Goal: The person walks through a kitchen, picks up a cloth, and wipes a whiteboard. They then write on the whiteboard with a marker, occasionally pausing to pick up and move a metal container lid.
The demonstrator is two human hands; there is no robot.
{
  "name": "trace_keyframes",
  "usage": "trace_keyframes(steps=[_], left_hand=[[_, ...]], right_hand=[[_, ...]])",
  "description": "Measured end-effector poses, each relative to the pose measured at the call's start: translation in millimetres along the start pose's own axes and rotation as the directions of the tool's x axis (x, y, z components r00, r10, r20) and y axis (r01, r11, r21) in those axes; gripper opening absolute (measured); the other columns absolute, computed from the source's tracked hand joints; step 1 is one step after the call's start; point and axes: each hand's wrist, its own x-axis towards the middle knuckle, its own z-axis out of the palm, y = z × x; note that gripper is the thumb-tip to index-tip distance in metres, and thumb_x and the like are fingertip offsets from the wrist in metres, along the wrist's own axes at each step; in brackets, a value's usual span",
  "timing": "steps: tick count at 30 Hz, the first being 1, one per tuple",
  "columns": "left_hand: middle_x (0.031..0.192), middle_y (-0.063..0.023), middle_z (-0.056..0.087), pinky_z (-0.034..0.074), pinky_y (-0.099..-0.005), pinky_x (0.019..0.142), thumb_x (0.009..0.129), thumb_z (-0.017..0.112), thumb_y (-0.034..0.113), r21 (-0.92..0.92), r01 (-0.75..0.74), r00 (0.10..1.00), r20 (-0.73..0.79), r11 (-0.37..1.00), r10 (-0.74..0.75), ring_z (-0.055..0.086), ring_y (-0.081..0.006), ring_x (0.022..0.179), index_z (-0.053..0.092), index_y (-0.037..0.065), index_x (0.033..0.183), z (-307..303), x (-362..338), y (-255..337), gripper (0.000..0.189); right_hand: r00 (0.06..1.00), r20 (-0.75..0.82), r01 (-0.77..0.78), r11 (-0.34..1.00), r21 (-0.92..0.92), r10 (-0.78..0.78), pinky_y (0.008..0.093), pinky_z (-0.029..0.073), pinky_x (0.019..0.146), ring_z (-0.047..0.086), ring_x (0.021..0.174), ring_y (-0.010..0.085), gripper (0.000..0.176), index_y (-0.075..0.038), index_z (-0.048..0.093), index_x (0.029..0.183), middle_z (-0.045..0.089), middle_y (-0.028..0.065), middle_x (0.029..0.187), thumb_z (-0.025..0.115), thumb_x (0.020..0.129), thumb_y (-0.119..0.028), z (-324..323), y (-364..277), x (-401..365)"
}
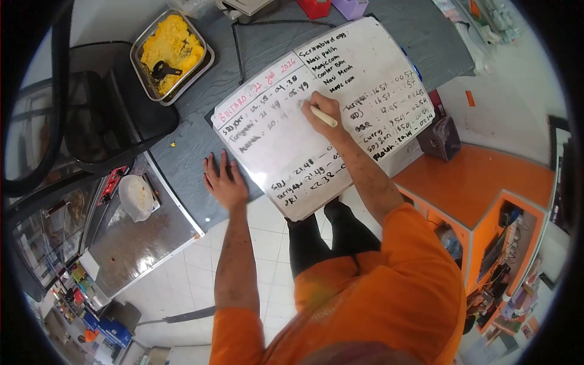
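Observation:
A whiteboard [286,146] with black and red handwriting lies tilted on the grey table and juts over its front edge. My right hand [321,114] grips a pale marker [323,116] and rests on the upper middle of the board, beside the written times. The marker's writing end is hidden by my fingers. My left hand [225,182] lies flat with fingers spread on the table, next to the board's left edge, and holds nothing.
A metal tray [193,85] of yellow food with a black utensil stands at the upper left. Near it is a black appliance [112,103]. A pan [137,198] sits on the lower-left metal counter. Red [314,7] and purple [351,7] holders stand behind the board; an orange counter [453,176] is at right.

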Motion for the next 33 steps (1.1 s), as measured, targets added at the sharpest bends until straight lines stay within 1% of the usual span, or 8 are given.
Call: trace_keyframes(steps=[4,14,17,19,23,28,29,33], left_hand=[[0.143,-0.008,0.041,0.018,-0.0445,0.112,0.094,0.048,0.034,0.005,-0.009,1.0,-0.009,1.0,0.009,0.029,-0.0249,0.138,0.056,0.02,0.13,1,-1,-1,0.039],[0.141,-0.0093,0.044,0.022,-0.0474,0.11,0.094,0.049,0.035,-0.03,-0.049,0.998,-0.047,0.998,0.047,0.033,-0.0269,0.136,0.059,0.017,0.126,5,-2,-3,0.039],[0.141,-0.0093,0.044,0.022,-0.0472,0.11,0.094,0.047,0.036,-0.043,-0.068,0.997,-0.05,0.997,0.066,0.033,-0.0268,0.136,0.059,0.017,0.127,2,-2,-2,0.039],[0.141,-0.0094,0.045,0.022,-0.0467,0.11,0.094,0.046,0.036,-0.017,-0.068,0.996,-0.062,0.998,0.067,0.034,-0.0268,0.135,0.059,0.018,0.127,3,-1,-2,0.04],[0.141,-0.0103,0.043,0.023,-0.0445,0.11,0.095,0.046,0.035,0.012,-0.067,0.997,-0.049,0.998,0.068,0.034,-0.027,0.135,0.057,0.016,0.129,2,-2,-1,0.04],[0.14,-0.0109,0.046,0.022,-0.0468,0.11,0.093,0.049,0.034,-0.033,-0.057,0.996,-0.069,0.998,0.054,0.034,-0.0278,0.135,0.06,0.016,0.126,4,-1,-3,0.039],[0.139,-0.0117,0.046,0.023,-0.047,0.11,0.093,0.05,0.034,-0.033,-0.051,0.996,-0.074,0.998,0.048,0.035,-0.0288,0.134,0.06,0.016,0.126,5,-1,-3,0.038],[0.138,-0.0123,0.047,0.023,-0.0474,0.11,0.093,0.05,0.033,-0.054,-0.053,0.995,-0.085,0.997,0.048,0.035,-0.0299,0.134,0.061,0.017,0.125,6,-1,-3,0.038]], right_hand=[[0.992,-0.014,0.123,0.99,-0.067,-0.124,0.0314,0.038,0.039,0.045,0.038,0.0227,0.026,-0.004,0.041,0.063,0.042,0.0096,0.048,0.063,0.074,0.003,-2,0,-2],[0.974,-0.223,0.018,0.995,-0.103,-0.04,0.032,0.038,0.04,0.048,0.041,0.0241,0.026,-0.004,0.041,0.063,0.046,0.0122,0.051,0.063,0.075,0.002,-12,-12,-1],[0.988,-0.153,0.013,0.999,-0.047,-0.02,0.0322,0.04,0.042,0.05,0.044,0.0246,0.025,-0.004,0.041,0.064,0.048,0.0121,0.054,0.063,0.075,0.002,-8,-8,-2],[0.99,-0.113,-0.088,0.996,-0.022,0.085,0.0328,0.041,0.044,0.052,0.046,0.0257,0.025,-0.003,0.042,0.064,0.05,0.0116,0.056,0.064,0.075,0.002,-6,-7,-1],[0.995,-0.101,-0.007,0.998,-0.067,0.0,0.0326,0.041,0.043,0.053,0.046,0.0255,0.025,-0.003,0.042,0.064,0.051,0.0115,0.055,0.064,0.075,0.002,-7,-9,1],[0.974,-0.22,-0.045,0.999,0.026,0.049,0.0321,0.039,0.041,0.047,0.042,0.0248,0.025,-0.003,0.041,0.064,0.046,0.0111,0.053,0.063,0.074,0.003,-5,-7,-2],[0.976,-0.218,0.001,0.999,-0.04,-0.01,0.0322,0.038,0.04,0.045,0.041,0.0241,0.025,-0.003,0.04,0.063,0.044,0.0115,0.052,0.062,0.075,0.004,-4,-4,0],[0.975,-0.223,-0.02,0.999,-0.031,0.013,0.0331,0.038,0.039,0.045,0.039,0.0239,0.026,-0.003,0.039,0.063,0.043,0.0114,0.049,0.061,0.075,0.004,-4,-6,1]])
